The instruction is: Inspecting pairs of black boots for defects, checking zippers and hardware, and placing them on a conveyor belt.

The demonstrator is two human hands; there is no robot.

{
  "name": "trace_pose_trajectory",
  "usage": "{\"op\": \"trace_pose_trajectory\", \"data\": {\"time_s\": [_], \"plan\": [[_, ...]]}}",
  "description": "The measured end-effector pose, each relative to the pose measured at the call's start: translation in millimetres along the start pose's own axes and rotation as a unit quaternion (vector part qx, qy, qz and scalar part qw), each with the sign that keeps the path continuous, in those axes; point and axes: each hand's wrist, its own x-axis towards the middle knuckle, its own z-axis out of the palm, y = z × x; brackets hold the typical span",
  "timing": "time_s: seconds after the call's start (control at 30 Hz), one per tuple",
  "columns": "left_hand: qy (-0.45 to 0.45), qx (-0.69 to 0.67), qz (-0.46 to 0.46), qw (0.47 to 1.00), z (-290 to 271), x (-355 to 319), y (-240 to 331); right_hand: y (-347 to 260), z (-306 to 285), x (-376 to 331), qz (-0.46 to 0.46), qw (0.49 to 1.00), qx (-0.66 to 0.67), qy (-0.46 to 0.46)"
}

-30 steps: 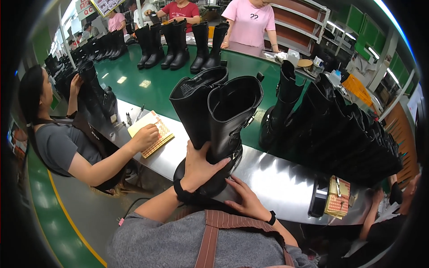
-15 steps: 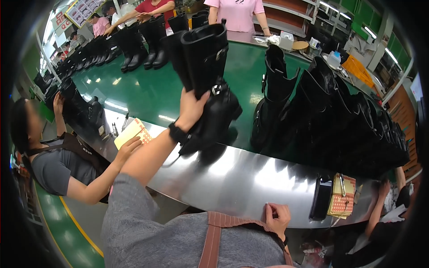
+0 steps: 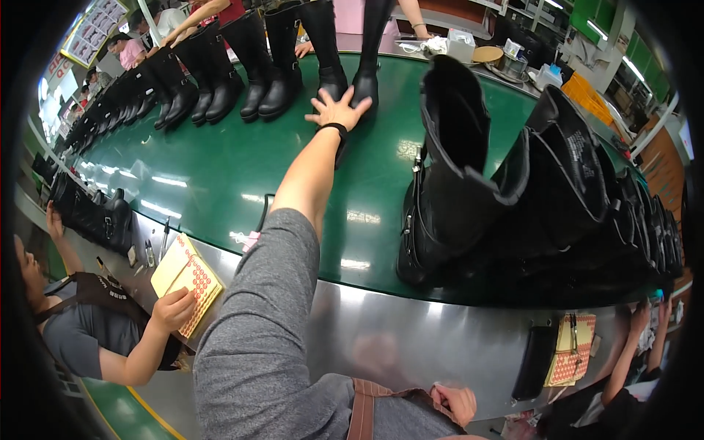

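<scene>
My left hand (image 3: 337, 111) is stretched far out over the green table, palm down and open, with fingers spread. It lies at the feet of two tall black boots, a left one (image 3: 321, 44) and a right one (image 3: 371, 51), both upright. Whether the fingertips touch the leather I cannot tell. Close to my body, by the front edge of the steel strip, my right hand (image 3: 455, 403) is curled closed. What it holds, if anything, is hidden. Nearest on the right stands another black boot (image 3: 451, 183) with side buckles and an open shaft.
More black boots crowd the right (image 3: 565, 176) and line the far left (image 3: 213, 73). A sticker sheet (image 3: 570, 352) and a black phone-like slab (image 3: 534, 363) lie on the steel strip (image 3: 381, 337). At left a co-worker's hand (image 3: 174, 309) touches yellow sticker sheets (image 3: 180, 268).
My left hand has carried the pair of boots away to the far side of the table and let go. My right hand stays near my body, a little lower in view.
</scene>
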Motion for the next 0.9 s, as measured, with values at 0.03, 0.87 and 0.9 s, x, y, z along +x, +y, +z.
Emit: {"op": "trace_pose_trajectory", "data": {"time_s": [0.03,0.87,0.9], "plan": [[-0.005,-0.035,0.003,0.999,4,3,-1,2,1,-2,-0.010,1.000,-0.014,-0.001],[-0.154,0.003,0.173,0.973,-62,-131,-56,-24,14,-2,0.081,0.990,-0.037,0.114],[-0.160,-0.028,0.186,0.969,-81,-158,-39,-21,13,-1,0.068,0.991,-0.034,0.111]]}}
